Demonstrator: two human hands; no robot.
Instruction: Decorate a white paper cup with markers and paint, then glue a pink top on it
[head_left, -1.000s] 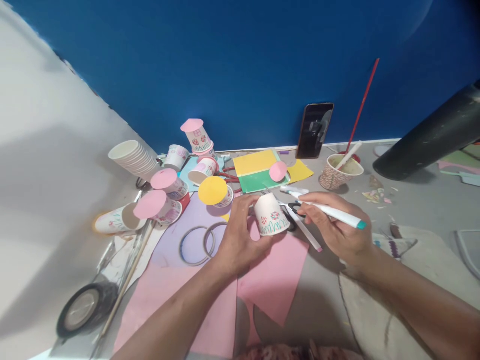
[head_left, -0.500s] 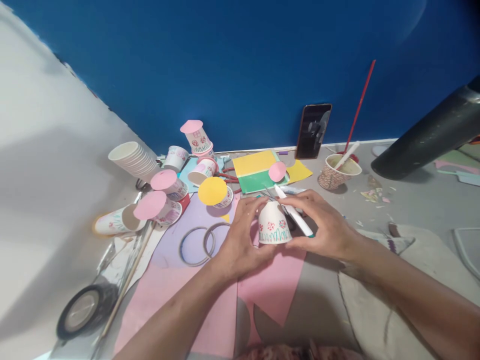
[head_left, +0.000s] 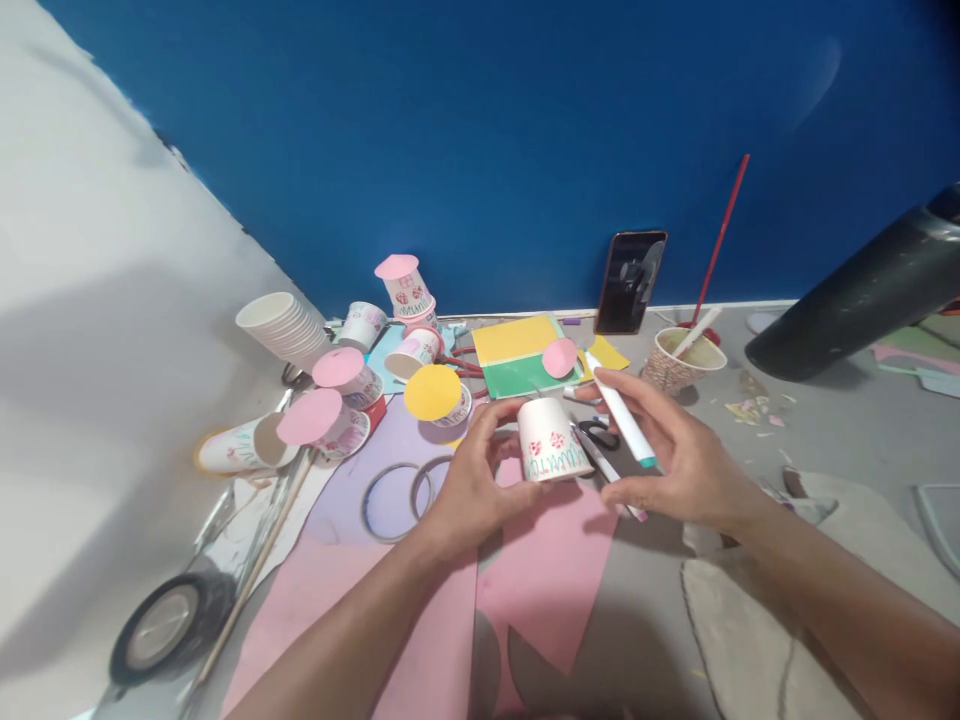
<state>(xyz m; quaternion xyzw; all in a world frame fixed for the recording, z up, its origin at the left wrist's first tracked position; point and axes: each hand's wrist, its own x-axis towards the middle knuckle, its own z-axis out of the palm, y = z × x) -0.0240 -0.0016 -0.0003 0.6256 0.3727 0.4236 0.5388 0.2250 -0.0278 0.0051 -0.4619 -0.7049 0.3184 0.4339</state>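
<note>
A white paper cup (head_left: 551,440), upside down with red flowers and green grass drawn round its rim, is gripped on its left side by my left hand (head_left: 484,475). Apart from the cup, my right hand (head_left: 675,450) holds a white marker (head_left: 622,415) with a green end, its tip pointing up and away. Under and between the hands lie a second marker (head_left: 604,465) with a pink end and black-handled scissors (head_left: 598,433). Pink paper (head_left: 559,570) is spread below the cup.
Decorated cups with pink tops (head_left: 309,416) and one yellow top (head_left: 433,392) stand left, near stacked plain cups (head_left: 274,330). Metal rings (head_left: 394,500) and black tape (head_left: 169,625) lie nearer. A phone (head_left: 631,283), a patterned cup (head_left: 679,362) and a black bottle (head_left: 855,290) stand along the back.
My right hand has let go of the cup and moved right with the marker. The cup stays in my left hand, turned slightly. The scissors and pink-ended marker now show.
</note>
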